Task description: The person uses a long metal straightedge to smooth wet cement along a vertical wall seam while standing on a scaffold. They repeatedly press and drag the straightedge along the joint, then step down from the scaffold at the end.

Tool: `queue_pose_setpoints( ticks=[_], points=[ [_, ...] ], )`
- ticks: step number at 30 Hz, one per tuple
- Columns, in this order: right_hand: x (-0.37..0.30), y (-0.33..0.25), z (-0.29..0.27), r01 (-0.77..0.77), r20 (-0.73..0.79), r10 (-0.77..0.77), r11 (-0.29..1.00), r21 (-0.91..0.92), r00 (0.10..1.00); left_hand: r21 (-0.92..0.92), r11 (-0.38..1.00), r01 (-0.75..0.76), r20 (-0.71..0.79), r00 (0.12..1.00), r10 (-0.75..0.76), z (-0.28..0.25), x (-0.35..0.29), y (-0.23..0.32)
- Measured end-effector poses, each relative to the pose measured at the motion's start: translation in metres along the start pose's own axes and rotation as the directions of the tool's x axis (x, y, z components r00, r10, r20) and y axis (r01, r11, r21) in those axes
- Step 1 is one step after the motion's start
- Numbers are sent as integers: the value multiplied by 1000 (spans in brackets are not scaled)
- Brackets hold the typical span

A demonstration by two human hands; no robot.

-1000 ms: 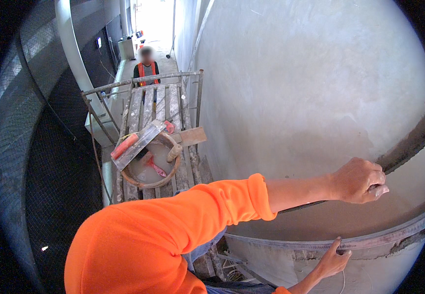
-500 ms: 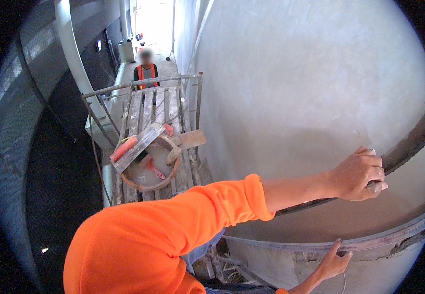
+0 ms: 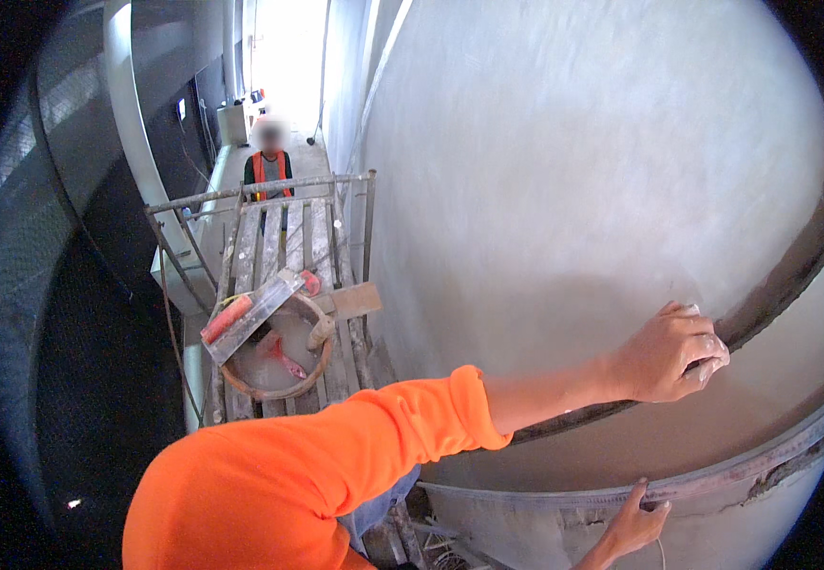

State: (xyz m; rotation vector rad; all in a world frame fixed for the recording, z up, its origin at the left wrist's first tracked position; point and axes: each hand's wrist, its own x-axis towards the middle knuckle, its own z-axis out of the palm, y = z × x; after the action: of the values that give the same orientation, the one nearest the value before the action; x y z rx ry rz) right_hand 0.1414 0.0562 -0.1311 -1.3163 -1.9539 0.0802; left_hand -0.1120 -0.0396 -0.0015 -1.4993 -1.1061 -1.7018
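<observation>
My left hand (image 3: pixel 680 355) reaches across to the right in an orange sleeve, fingers curled closed against the wall. It is at a long dark band (image 3: pixel 775 285) that runs along the wall; whether the fingers grip it or something small is hidden. Below the band lies smooth brown plaster (image 3: pixel 564 465). Lower down, my right hand (image 3: pixel 629 528) has its thumb and a finger over a long pale strip (image 3: pixel 517 502) along the plaster's lower edge. Its other fingers are mostly hidden. A thin pale cord hangs beside that hand.
Behind my left arm, a scaffold platform (image 3: pixel 272 249) of planks carries a round tub (image 3: pixel 269 392). A red-handled trowel (image 3: pixel 252 315) lies across its rim, a red-handled brush (image 3: pixel 284 356) inside, a wooden board (image 3: pixel 353 300) beside it. A person (image 3: pixel 269 169) in an orange vest is beyond the railing.
The view has shifted, so the platform and tub appear lower and slightly left. Both hands keep about the same pose and place on the wall.
</observation>
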Motion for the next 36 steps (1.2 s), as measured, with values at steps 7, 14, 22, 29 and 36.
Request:
queue_pose_setpoints(
  ticks=[7,14,22,29,36],
  points=[
    [4,1,0,-50,46,53,997,-58,998,17,999,30,58,998,-31,-4,1,0],
    [5,-5,-7,-27,30,29,999,-41,999,16,999,50,77,996,-51,-5,3,1],
    [4,2,1,16,-41,-16,1000,-15,999,17,998,57,113,992,-59,-8,3,1],
    [6,0,-6,-28,24,29,999,-28,999,5,999,54,153,987,-54,-8,3,-2],
    [3,2,-4,21,-42,-23,998,-66,999,53,997,63,170,983,-72,-7,3,-3]
  ],
)
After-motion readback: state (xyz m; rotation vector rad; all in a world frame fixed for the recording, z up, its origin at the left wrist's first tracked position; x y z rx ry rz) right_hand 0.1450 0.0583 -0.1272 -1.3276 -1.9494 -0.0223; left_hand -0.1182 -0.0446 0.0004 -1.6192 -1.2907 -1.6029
